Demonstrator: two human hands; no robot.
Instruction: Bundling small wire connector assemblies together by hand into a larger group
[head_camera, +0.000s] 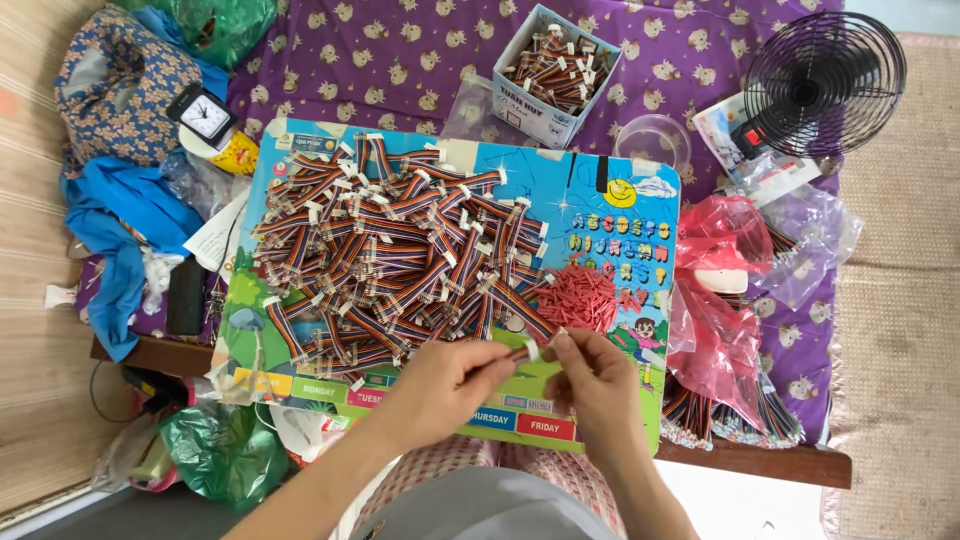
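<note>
My left hand (450, 385) and my right hand (590, 385) meet over the front edge of a colourful children's board (600, 210). Between their fingertips they pinch one short multicoloured ribbon cable (522, 352) with a white connector at its end. Just beyond the hands lies a big heap of the same ribbon cables (400, 250), covering the left and middle of the board. A small pile of red connector pieces (578, 297) sits right of the heap, close above my right hand.
A blue-and-white cardboard box (553, 62) of more cables stands at the back. A black fan (822, 82) is at the far right, red plastic bags (715, 300) with cable bundles beside the board. A small clock (205, 116), blue cloth (125, 225) and green bag (220, 450) lie left.
</note>
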